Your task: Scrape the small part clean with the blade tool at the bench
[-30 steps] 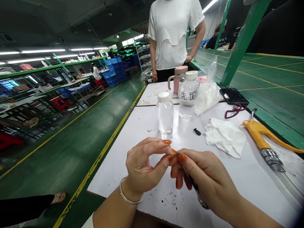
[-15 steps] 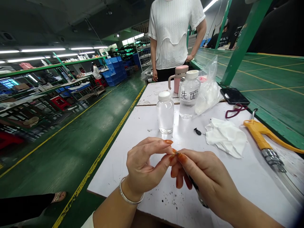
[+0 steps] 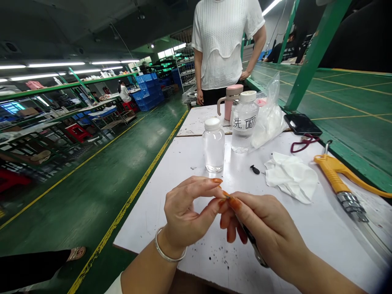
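Note:
Over the front of the white table, my two hands meet at the fingertips. My left hand pinches thumb against finger; anything tiny between them is too small to make out. Its other fingers stretch above the pinch, and a silver bangle circles the wrist. My right hand is closed around a slim dark tool with a metal end, which slants down below the palm. The tool's upper part is hidden by my fingers, and its tip lies at the left fingertips. Dark crumbs are scattered on the table beneath.
Ahead stand a clear bottle, a larger marked bottle, a pink mug and a plastic bag. To the right lie a small black piece, a white cloth, a yellow air gun and a phone. A person stands opposite.
Almost nothing differs. Both hands keep the same pose and grip, with at most a tiny shift of the left hand to the right.

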`<state>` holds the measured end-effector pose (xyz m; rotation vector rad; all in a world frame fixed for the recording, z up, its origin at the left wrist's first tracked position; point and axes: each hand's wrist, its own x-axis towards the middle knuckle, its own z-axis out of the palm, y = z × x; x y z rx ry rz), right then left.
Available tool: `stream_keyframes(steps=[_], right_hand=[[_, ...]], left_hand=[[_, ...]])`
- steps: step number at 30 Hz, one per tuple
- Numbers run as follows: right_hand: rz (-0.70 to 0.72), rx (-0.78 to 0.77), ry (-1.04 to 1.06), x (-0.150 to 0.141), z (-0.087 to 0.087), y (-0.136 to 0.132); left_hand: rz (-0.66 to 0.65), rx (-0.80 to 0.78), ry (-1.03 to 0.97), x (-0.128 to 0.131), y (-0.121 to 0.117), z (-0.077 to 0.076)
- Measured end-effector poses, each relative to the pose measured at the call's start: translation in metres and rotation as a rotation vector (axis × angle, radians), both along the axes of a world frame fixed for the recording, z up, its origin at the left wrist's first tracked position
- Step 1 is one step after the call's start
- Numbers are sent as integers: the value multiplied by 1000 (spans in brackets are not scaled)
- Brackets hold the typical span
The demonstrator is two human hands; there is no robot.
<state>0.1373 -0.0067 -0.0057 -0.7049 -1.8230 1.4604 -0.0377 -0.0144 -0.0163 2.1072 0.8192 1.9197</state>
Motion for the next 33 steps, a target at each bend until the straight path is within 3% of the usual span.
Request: stream_keyframes(steps=[14,33], right_hand=[[-71,150,-41,-3,-2,-1],[126,-251,83,-1,7,3]], left_hand=[[25,-5,0,0,-1,0],[-15,-37,-36,0,-1,-2]])
